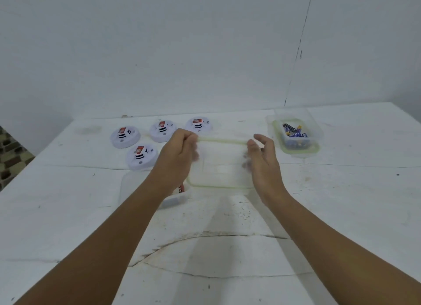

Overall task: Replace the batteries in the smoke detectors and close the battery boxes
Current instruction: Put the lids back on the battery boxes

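right now both hands hold a clear lid (219,168) with a green seal above the white table (341,202). the left hand (176,154) pinches its far left corner, fingers curled. the right hand (264,159) grips the right edge, thumb up, fingers under. four smoke detectors (141,156) lie well left of the fingers; a box of batteries (296,134) sits beyond the right hand.

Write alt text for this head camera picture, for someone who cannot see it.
Two bare hands, left hand and right hand, hold a clear plastic lid above a white table. Four round white smoke detectors lie at the left, a clear box of batteries at the right, and another clear box sits under the left forearm.
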### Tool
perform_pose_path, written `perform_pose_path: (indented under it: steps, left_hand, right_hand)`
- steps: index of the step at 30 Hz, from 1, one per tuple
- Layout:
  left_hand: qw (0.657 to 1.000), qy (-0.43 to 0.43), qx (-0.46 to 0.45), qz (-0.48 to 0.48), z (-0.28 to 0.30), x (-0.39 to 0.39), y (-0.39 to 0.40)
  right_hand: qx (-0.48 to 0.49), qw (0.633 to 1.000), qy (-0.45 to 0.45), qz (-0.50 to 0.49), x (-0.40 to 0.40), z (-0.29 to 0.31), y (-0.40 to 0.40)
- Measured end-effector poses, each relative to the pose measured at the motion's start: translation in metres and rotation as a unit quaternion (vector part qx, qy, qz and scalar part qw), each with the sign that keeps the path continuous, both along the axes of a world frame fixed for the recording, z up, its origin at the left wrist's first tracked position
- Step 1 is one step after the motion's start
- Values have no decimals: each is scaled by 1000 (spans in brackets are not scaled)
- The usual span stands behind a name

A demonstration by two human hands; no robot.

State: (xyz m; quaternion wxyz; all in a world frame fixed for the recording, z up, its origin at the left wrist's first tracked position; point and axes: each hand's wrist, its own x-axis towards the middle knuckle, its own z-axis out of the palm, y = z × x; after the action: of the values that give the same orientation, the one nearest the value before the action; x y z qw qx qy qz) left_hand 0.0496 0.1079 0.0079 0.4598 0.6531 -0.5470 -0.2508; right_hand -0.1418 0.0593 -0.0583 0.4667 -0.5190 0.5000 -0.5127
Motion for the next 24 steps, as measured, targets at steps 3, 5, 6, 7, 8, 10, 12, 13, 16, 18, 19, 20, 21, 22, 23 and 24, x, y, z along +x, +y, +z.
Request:
perform_pose_path:
  steps: [3,5,6,7,8,10,12,13,16,18,19,20,21,22,23,24]
  left_hand:
    - [996,56,3,63,5,19,3]
    - [994,68,7,84,9,37,8]
    - [994,69,15,85,10,47,12]
    - [994,70,26,82,10,57,17]
    - [994,75,38,76,10,67,23]
    - [992,91,60,65,7,84,36]
    - [991,86,74,68,2,99,48]
    - [991,74,77,76,-1,105,53]
    - [989,50,76,112,-12,121,63]
    - [987,42,83,128,-19,131,66]
    - [987,38,90,130,-21,135,66]
    - [986,33,101,130,-24,139,66]
    - [985,25,112,129,-26,142,65]
    - [984,16,121,128,-30,144,64]
    - [983,4,130,127,-32,145,63]
    - [983,-9,131,127,-35,145,62]
  right_hand:
    - [-7,999,-6,47,15,8,1]
    - [1,997,-29,78,30,16,1]
    - [11,995,-40,90,38,20,0]
    - [23,994,-46,100,47,23,1]
    - [34,992,-46,109,55,25,1]
    - [54,991,-26,122,72,25,2]
    - [61,989,9,133,87,24,3]
    - [60,988,27,140,93,23,5]
    - [53,984,62,161,110,19,9]
    - [45,980,93,169,117,16,12]
    - [40,979,111,168,120,15,13]
    - [35,977,126,167,122,13,13]
    - [34,976,136,164,124,11,12]
    - [37,976,143,161,126,8,11]
    - [41,975,149,160,126,7,11]
    - [45,974,153,158,126,4,10]
